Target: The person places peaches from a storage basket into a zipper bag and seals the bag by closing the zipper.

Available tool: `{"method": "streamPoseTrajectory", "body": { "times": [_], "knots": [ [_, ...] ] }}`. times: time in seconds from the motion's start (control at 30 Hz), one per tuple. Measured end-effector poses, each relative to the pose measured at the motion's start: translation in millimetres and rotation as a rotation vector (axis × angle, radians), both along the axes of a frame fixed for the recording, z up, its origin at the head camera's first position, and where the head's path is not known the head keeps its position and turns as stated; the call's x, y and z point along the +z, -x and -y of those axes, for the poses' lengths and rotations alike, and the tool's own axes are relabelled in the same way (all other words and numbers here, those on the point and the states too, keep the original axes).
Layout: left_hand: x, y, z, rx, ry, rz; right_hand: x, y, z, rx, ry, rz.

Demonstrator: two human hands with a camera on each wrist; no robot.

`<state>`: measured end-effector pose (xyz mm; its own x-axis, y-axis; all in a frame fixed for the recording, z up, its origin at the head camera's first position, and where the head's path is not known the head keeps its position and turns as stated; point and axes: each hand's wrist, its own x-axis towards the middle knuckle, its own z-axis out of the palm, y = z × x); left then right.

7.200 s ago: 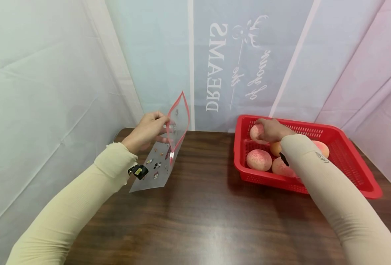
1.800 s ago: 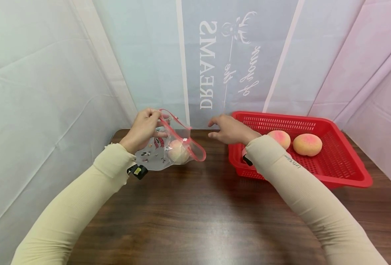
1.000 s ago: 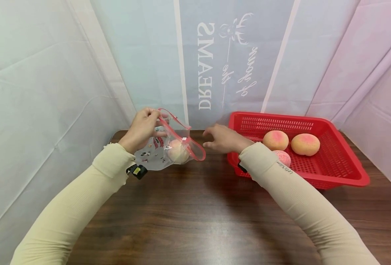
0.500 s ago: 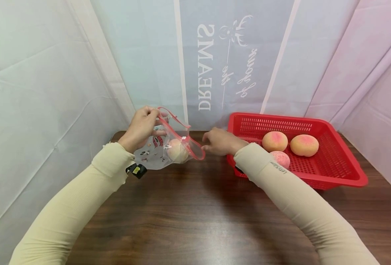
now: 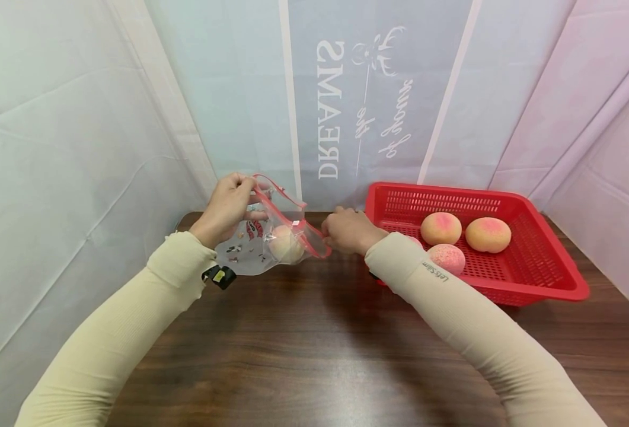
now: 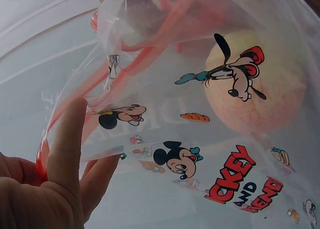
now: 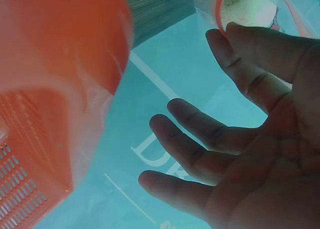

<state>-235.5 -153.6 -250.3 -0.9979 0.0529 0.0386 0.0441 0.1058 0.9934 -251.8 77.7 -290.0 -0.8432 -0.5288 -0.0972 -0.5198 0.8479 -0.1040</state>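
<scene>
A clear zip bag (image 5: 247, 255) with a red zip rim and cartoon prints leans over on the table, its mouth towards the right. Inside lies one peach (image 5: 286, 244), also visible through the plastic in the left wrist view. My left hand (image 5: 227, 207) grips the bag's upper rim; part of its fingers shows behind the film. At the rim's right end, my right hand (image 5: 351, 230) pinches the red edge between thumb and index finger. Its other fingers (image 7: 187, 149) are spread apart, as the right wrist view shows.
A red perforated basket (image 5: 546, 255) stands on the brown wooden table (image 5: 293, 356) at the right, just beyond my right hand. Several peaches (image 5: 488, 235) lie in it, one partly hidden by my right wrist. Fabric walls (image 5: 239, 89) enclose the back and sides.
Earlier, my right hand held a peach in the basket; a peach now lies in the bag, which has tipped over. Lately my right hand moved left to the bag's rim and took hold of it.
</scene>
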Motion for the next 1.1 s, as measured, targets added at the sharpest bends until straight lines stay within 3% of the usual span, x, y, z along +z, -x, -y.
{"method": "streamPoseTrajectory", "body": {
  "times": [0.17,0.53,0.73,1.1],
  "knots": [
    [-1.1,-1.4,1.6,0.008,-0.01,0.013,3.8,0.4,-1,-0.007,-0.001,-0.043],
    [-2.7,-1.4,5.9,0.024,-0.013,0.032,25.1,4.5,-9,-0.022,0.101,-0.097],
    [3.0,-0.7,9.3,0.044,0.003,0.007,36.3,7.5,-9,-0.016,0.136,-0.135],
    [11.9,-0.3,12.5,0.087,0.044,0.019,41.3,7.3,-7,-0.024,0.228,-0.105]
  ]
}}
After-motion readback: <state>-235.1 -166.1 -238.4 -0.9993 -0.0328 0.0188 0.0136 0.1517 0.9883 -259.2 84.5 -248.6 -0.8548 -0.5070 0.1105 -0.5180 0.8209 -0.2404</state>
